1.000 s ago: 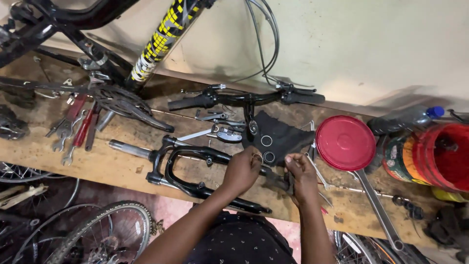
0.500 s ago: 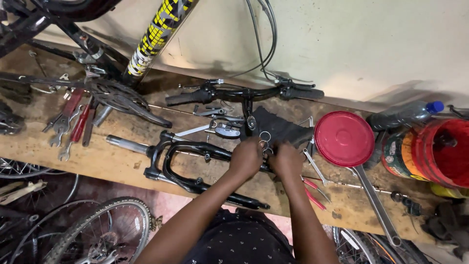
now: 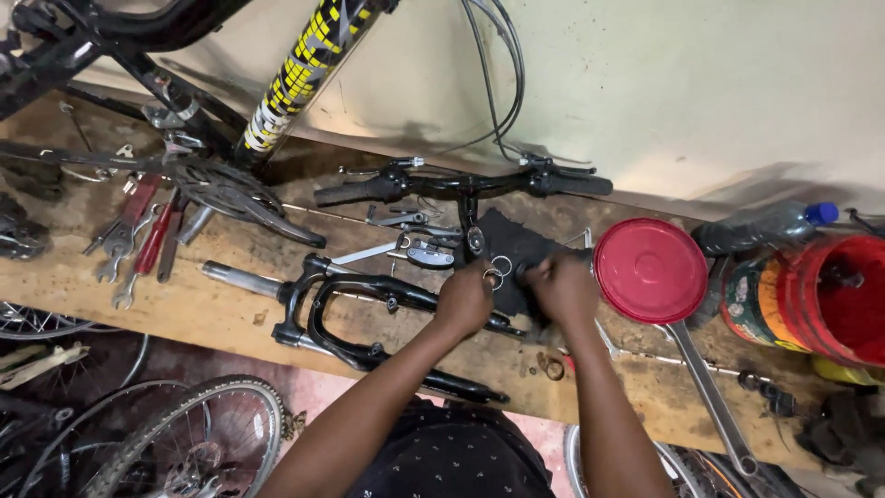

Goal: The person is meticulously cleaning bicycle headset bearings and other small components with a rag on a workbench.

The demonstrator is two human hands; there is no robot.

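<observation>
My left hand curled shut, fingertips pinching a small metal ring | my right hand fisted on the black cloth, what it holds I cannot tell | ring lies over the cloth, beside the black fork | handlebar behind; red lid just right of my right hand; long wrench below the lid.

— What's being handled?
— Small metal rings, lying flat on a black cloth spread over the desk.
— Where exactly?
— Just at the fingertips, with the suspension fork at eight o'clock from them. Possibly bearing races; too small to tell.
</observation>
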